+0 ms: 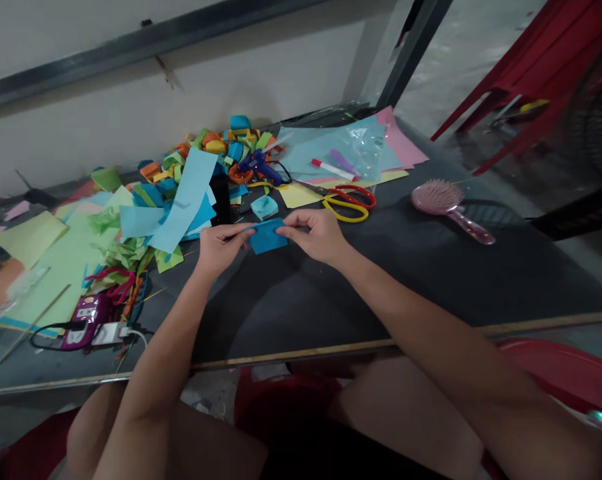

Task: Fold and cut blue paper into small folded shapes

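Note:
A small piece of blue paper (pixel 271 239) is stretched between my two hands, above the dark table. My left hand (pixel 222 248) pinches its left edge between thumb and fingers. At the upper right edge, my right hand (pixel 315 235) has it in a pinch as well. Just beyond the paper lies a light blue folded paper piece (pixel 265 207). Scissors (pixel 348 203) with red and yellow handles rest to the right of it. A long light blue paper strip (pixel 187 200) lies beyond my left hand.
Folded colored paper pieces (pixel 213 143) pile up along the wall, near a blue glue gun (pixel 263 165). Paper sheets (pixel 311 150), a red-and-white marker (pixel 333 169) and a pink hairbrush (pixel 448 205) lie at right. A purple power strip (pixel 85 320) with cords sits at left.

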The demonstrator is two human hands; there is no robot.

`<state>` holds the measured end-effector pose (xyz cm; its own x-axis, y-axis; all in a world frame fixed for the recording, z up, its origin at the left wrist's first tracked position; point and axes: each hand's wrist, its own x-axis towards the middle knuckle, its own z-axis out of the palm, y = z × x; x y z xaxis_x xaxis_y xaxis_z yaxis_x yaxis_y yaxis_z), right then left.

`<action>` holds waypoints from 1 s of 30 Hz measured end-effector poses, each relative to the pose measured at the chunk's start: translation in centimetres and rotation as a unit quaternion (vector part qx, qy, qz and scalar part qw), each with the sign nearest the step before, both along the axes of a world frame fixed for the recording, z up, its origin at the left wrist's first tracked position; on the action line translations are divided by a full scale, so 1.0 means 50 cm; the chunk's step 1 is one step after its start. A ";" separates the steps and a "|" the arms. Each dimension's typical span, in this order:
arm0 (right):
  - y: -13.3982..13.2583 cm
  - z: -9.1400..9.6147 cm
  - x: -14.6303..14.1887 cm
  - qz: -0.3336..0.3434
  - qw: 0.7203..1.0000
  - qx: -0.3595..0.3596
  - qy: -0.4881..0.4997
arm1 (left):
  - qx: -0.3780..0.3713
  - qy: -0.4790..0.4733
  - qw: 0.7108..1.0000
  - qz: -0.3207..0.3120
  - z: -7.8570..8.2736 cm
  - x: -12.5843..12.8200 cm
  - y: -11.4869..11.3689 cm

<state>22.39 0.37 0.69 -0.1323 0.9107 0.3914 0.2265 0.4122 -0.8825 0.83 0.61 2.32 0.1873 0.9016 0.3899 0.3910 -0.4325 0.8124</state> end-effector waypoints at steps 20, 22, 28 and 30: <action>0.011 0.003 -0.004 0.144 0.888 -0.389 0.200 | 0.299 0.362 0.871 -0.143 0.015 -0.028 0.010; 0.011 0.003 -0.003 0.165 0.868 -0.428 0.191 | 0.284 0.358 0.878 -0.141 0.009 -0.013 0.005; 0.011 -0.012 -0.003 0.051 0.971 -0.205 0.113 | 0.053 0.191 0.980 -0.008 0.004 0.005 -0.006; 0.006 -0.014 -0.007 0.061 0.983 -0.123 0.120 | -0.024 0.135 0.990 -0.020 0.005 0.007 -0.010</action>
